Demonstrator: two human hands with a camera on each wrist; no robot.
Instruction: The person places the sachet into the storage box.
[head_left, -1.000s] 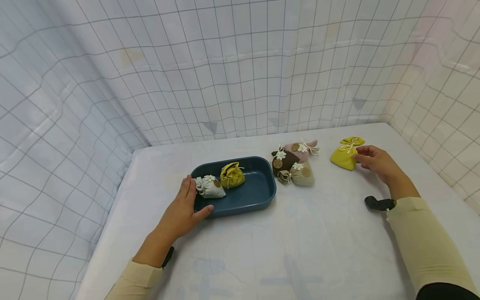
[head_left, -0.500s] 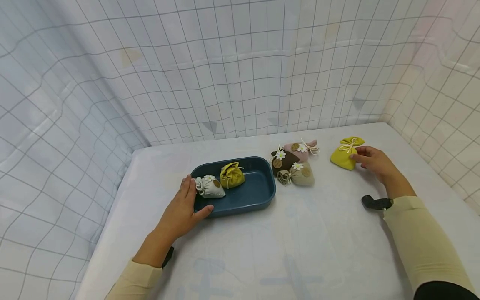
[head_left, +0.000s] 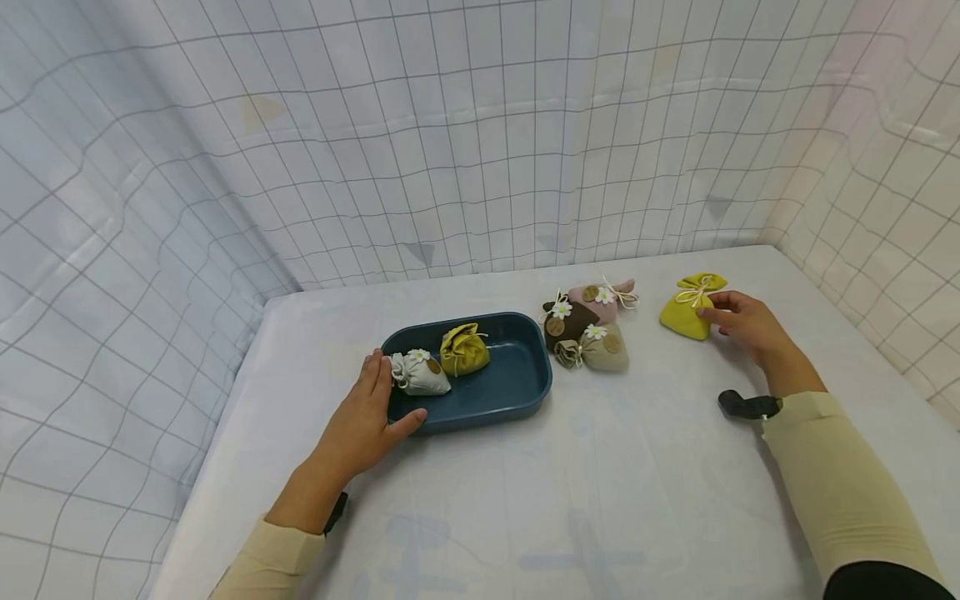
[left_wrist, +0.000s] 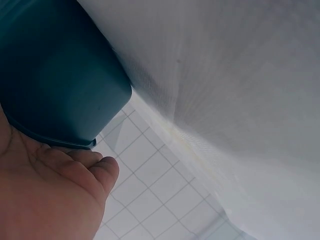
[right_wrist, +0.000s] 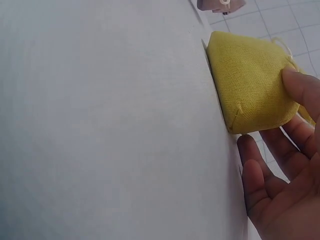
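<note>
A dark teal oblong tray [head_left: 517,379] bears a white drawstring pouch [head_left: 422,379] with a daisy and a mustard-yellow pouch [head_left: 465,354]. My left hand [head_left: 362,425] rests against the tray's left end, fingers straight along the rim and thumb at the front corner. In the left wrist view, the fingers touch the outer rim. Over at the right, my right hand [head_left: 752,329] pinches a bright yellow drawstring pouch [head_left: 684,317] at its right side. The right wrist view has the thumb on the cloth [right_wrist: 252,82] and the other fingers behind and under it; the pouch's base is at the tabletop.
Right of the tray lie a dark brown pouch [head_left: 573,323], a pink pouch [head_left: 596,307] and a beige pouch [head_left: 609,350], bunched together. A white cloth covers the table [head_left: 525,500]. Grid-patterned curtains [head_left: 480,150] hang behind and at both sides.
My right hand and forearm have shifted slightly left, the thumb reaching further onto the bright yellow pouch. The left hand and the tray stay put.
</note>
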